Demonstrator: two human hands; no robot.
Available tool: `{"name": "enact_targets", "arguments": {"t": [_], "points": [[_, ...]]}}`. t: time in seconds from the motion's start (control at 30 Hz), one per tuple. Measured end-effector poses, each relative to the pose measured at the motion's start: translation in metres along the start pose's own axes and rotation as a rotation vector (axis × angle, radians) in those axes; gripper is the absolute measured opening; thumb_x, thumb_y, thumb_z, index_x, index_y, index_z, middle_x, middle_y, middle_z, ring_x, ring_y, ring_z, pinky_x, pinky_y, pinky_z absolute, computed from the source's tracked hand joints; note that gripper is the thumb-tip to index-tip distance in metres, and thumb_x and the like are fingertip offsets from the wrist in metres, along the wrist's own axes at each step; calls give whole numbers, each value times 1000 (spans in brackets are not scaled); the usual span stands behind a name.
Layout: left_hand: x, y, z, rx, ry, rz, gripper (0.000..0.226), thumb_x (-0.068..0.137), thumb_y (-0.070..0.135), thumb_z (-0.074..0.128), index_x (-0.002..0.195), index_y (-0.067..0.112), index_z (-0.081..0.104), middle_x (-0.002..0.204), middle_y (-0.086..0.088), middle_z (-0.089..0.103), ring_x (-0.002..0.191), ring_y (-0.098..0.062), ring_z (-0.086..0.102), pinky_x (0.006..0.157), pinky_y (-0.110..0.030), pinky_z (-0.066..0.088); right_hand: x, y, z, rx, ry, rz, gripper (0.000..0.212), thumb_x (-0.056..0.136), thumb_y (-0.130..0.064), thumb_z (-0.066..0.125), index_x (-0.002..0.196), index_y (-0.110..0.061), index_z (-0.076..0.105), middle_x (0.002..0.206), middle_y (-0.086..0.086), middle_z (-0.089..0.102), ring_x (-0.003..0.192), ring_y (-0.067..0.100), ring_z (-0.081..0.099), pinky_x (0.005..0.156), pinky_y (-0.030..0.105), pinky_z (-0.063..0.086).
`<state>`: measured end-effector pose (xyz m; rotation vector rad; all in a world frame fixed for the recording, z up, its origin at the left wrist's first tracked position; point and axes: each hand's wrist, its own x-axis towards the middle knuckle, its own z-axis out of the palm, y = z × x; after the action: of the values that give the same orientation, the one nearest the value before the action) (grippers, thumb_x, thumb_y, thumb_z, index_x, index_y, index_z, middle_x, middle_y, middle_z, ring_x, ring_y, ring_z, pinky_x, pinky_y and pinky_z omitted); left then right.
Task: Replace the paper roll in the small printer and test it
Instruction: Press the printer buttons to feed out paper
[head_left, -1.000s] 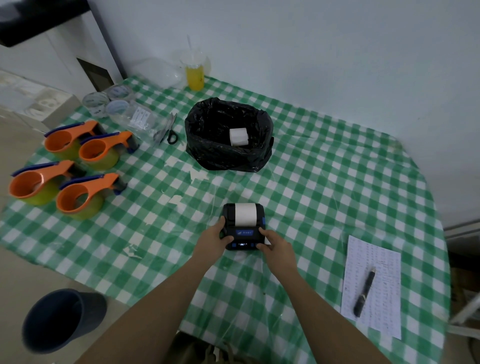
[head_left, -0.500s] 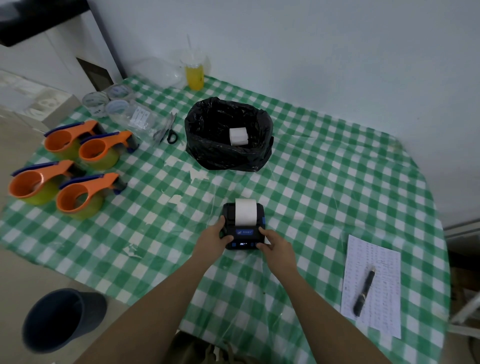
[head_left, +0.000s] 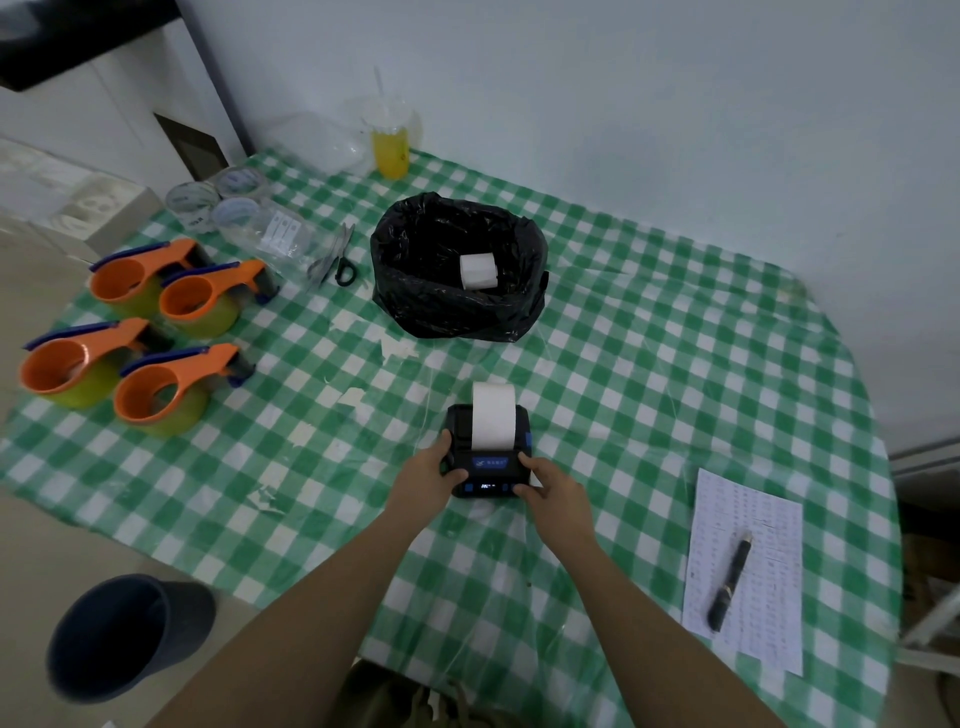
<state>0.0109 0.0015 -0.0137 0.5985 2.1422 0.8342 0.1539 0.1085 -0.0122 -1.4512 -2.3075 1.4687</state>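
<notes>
The small black printer (head_left: 488, 470) sits on the green checked tablecloth, its front panel lit. A white paper strip (head_left: 493, 413) comes out of its top slot and lies back over the lid. My left hand (head_left: 431, 474) grips the printer's left side, thumb on the front. My right hand (head_left: 550, 480) holds its right side, thumb on a front button. A white paper roll (head_left: 478, 271) lies inside the black bag-lined bin (head_left: 415, 291) behind the printer.
Several orange tape dispensers (head_left: 156, 332) stand at the left, with clear tape rolls (head_left: 218, 200) and scissors (head_left: 340, 260) behind them. A yellow drink cup (head_left: 390, 145) is by the wall. A printed sheet (head_left: 748, 551) with a pen (head_left: 730, 582) lies right. A dark bucket (head_left: 124, 634) stands on the floor.
The white paper strip has fed out of the printer and grown longer toward the back. Both hands have stayed on the printer's sides.
</notes>
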Motion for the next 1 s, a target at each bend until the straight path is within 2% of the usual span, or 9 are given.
{"name": "enact_targets", "arguments": {"t": [0.5,1.0], "points": [[2,-1,0,20,-3,12,68,87,15,59,144,12,23,142,-15,47,129,-28,47,106,-39,41,0,0,0,6,-4,9,42,86,-12,64,125,-25,55,118,11,67,92,27,68,83,44,55],[3,-3,0,10,-7,2,69,87,15,60,145,13,22,143,-14,47,129,-27,47,107,-40,41,0,0,-1,7,-8,7,43,86,-12,63,126,-24,55,122,9,66,94,23,68,84,41,55]]}}
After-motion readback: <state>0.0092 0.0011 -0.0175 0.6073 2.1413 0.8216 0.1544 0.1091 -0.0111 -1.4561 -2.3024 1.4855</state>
